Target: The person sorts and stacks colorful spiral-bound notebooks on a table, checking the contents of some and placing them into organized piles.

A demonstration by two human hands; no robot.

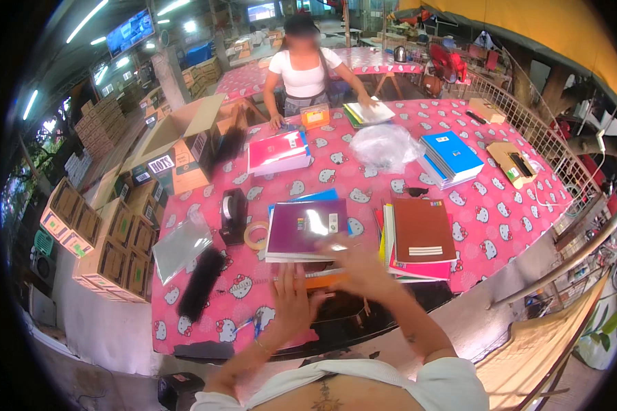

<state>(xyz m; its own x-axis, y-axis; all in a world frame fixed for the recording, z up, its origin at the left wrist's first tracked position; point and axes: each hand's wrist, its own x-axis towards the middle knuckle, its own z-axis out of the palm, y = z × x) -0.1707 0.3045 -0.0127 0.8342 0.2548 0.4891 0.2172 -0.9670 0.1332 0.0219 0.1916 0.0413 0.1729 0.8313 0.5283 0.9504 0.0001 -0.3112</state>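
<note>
A purple notebook lies on top of a stack in front of me, with a blue cover showing behind it. My left hand rests at the stack's near edge, its fingers stretched out towards the purple notebook. My right hand is at the near right corner of the same stack, its fingers smeared by motion. Between the hands, an orange edge shows just below the notebook. To the right sits a stack with a brown notebook on top.
Left of me are a tape roll, a black tape dispenser, clear plastic sleeves and a black bundle. Blue notebooks, crumpled plastic and red notebooks lie farther back. A person stands across the table, touching papers.
</note>
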